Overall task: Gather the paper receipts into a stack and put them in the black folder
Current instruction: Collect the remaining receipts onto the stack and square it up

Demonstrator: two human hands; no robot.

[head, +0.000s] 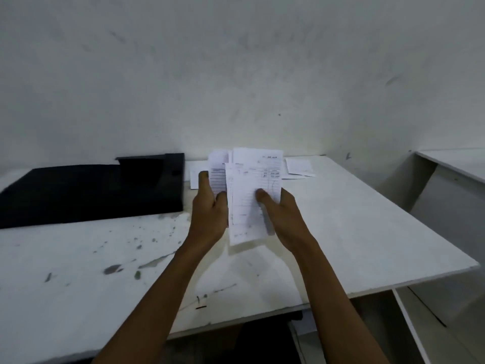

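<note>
Both hands hold a bundle of white paper receipts (250, 185) upright above the middle of the white table (354, 232). My left hand (210, 208) grips the bundle's left side, its fingers wrapped behind the papers. My right hand (280, 214) grips the right side, with the thumb pressed on the front sheet. The sheets are fanned and uneven at the top. A few loose receipts (299, 166) lie flat on the table at the back, by the wall. The black folder (86, 193) lies open on the table to the left of my hands.
A stained white wall stands right behind the table. The table's near surface has grey smudges and chipped spots (115, 269). A second white desk (451, 164) stands at the right, with a gap between it and the table.
</note>
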